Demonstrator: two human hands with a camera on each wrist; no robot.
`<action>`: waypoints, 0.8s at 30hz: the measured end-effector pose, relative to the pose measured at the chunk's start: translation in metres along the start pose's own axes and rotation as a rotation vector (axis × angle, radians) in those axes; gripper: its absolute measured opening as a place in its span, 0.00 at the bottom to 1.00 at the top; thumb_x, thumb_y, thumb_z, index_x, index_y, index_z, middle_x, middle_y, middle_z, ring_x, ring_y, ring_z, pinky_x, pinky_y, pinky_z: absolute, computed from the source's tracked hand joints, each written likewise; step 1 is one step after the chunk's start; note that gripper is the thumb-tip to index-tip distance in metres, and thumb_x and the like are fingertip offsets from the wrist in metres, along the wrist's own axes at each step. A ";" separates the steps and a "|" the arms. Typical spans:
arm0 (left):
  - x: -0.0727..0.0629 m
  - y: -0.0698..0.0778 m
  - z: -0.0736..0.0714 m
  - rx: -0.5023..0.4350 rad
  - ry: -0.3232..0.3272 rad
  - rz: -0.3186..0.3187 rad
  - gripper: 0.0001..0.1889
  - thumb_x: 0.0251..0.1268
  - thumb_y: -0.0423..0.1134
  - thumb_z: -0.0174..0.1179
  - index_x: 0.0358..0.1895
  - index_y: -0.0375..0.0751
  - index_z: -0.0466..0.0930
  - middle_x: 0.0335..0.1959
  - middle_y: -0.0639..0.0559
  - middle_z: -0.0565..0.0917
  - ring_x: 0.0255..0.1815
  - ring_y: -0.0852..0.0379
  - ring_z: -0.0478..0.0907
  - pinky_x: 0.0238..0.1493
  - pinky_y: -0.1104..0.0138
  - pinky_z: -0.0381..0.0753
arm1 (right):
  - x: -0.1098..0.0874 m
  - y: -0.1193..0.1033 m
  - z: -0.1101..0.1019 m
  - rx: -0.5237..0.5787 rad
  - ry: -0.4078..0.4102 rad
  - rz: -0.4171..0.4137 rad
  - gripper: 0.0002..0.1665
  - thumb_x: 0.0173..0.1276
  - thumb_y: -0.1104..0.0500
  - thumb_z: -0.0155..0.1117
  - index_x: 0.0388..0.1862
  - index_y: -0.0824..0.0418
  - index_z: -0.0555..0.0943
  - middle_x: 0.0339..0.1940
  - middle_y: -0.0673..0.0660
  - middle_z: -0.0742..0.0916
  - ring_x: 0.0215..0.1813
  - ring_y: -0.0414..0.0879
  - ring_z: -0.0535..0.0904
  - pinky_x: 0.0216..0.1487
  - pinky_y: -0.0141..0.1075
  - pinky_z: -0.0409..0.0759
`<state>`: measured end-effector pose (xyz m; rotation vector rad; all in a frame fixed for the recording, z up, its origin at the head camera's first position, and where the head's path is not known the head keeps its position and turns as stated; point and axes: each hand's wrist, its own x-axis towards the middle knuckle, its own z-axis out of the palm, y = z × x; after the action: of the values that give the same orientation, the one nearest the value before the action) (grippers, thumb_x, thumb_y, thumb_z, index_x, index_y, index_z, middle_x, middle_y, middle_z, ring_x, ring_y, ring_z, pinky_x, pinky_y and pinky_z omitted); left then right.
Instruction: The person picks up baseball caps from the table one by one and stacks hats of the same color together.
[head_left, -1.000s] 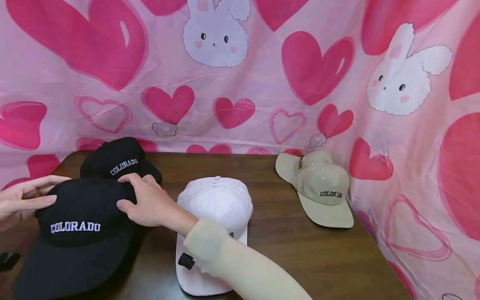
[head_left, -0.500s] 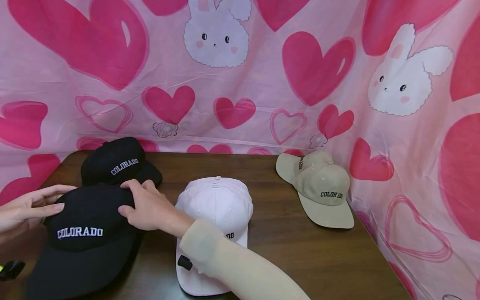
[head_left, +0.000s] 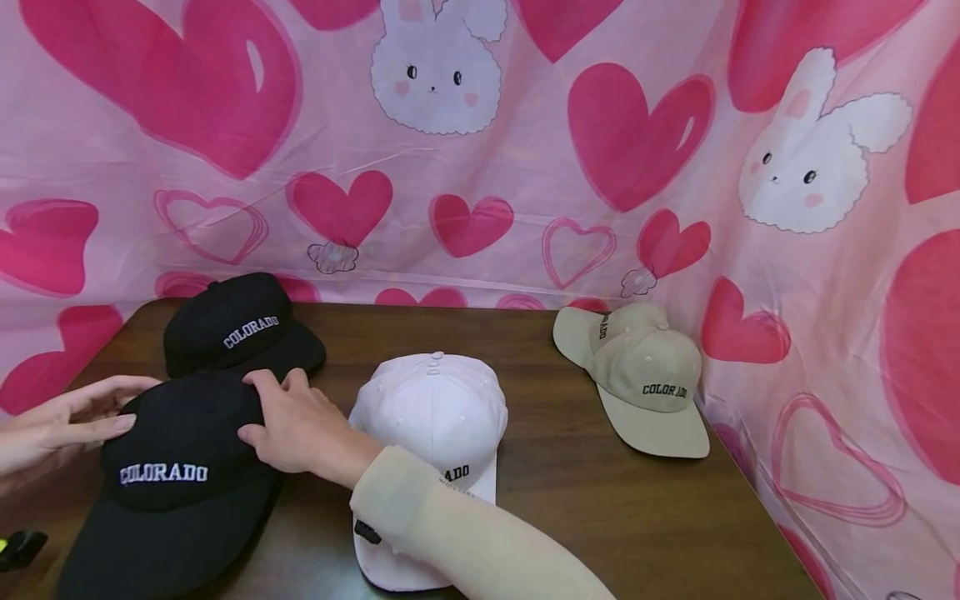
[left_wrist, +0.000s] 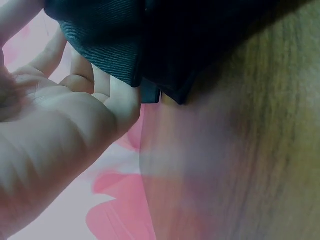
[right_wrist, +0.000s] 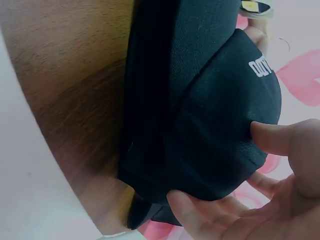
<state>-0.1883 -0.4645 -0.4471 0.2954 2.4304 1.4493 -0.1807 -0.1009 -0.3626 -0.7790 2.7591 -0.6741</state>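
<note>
A black baseball cap point(head_left: 183, 433) with white COLORADO lettering sits at the front left in the head view, its brim toward the camera. My left hand point(head_left: 71, 429) holds the left side of its crown, thumb in front and fingers behind. My right hand point(head_left: 300, 423) grips the crown's right side; in the right wrist view its thumb point(right_wrist: 277, 138) presses on the crown point(right_wrist: 220, 125) and the fingers lie along the lower edge. In the left wrist view the cap's dark fabric point(left_wrist: 105, 40) lies against the curled fingers. A second black cap point(head_left: 225, 325) lies just behind.
A white cap point(head_left: 431, 400) stands mid-table, partly behind the right sleeve point(head_left: 472, 525). Two overlapping beige caps point(head_left: 645, 367) lie at the back right of the brown table point(head_left: 600, 517). Pink heart-print cloth point(head_left: 517, 158) hangs behind and on the right.
Both hands and the front black cap have shifted a little right and lower in the head view. More of the rear black cap's brim shows. The other caps have stayed put.
</note>
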 end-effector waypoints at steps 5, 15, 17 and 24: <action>-0.001 0.003 0.005 0.028 0.018 0.003 0.27 0.84 0.33 0.50 0.70 0.76 0.62 0.58 0.74 0.79 0.53 0.59 0.80 0.46 0.69 0.83 | -0.001 -0.001 0.003 -0.044 0.019 0.011 0.37 0.75 0.39 0.68 0.79 0.29 0.64 0.59 0.45 0.76 0.49 0.37 0.77 0.45 0.31 0.80; 0.001 0.000 0.006 0.030 -0.022 -0.129 0.21 0.86 0.42 0.50 0.66 0.79 0.59 0.54 0.77 0.79 0.52 0.61 0.82 0.47 0.70 0.84 | -0.003 -0.002 0.009 -0.090 0.048 0.025 0.38 0.72 0.37 0.70 0.77 0.27 0.65 0.58 0.45 0.76 0.50 0.38 0.75 0.46 0.32 0.79; 0.002 0.000 0.005 0.020 -0.033 -0.158 0.20 0.86 0.44 0.50 0.67 0.77 0.58 0.54 0.78 0.79 0.52 0.63 0.83 0.48 0.70 0.83 | -0.002 -0.002 0.010 -0.099 0.055 0.028 0.39 0.71 0.37 0.71 0.77 0.27 0.65 0.58 0.45 0.76 0.49 0.38 0.75 0.45 0.32 0.79; 0.001 0.002 0.007 0.046 -0.041 -0.160 0.20 0.86 0.45 0.50 0.73 0.64 0.59 0.57 0.71 0.79 0.52 0.65 0.82 0.46 0.71 0.83 | -0.002 -0.001 0.014 -0.125 0.091 0.033 0.39 0.70 0.35 0.72 0.76 0.27 0.66 0.56 0.45 0.75 0.47 0.39 0.72 0.42 0.32 0.77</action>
<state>-0.1870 -0.4578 -0.4489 0.1351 2.3968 1.3079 -0.1747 -0.1057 -0.3742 -0.7427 2.9134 -0.5480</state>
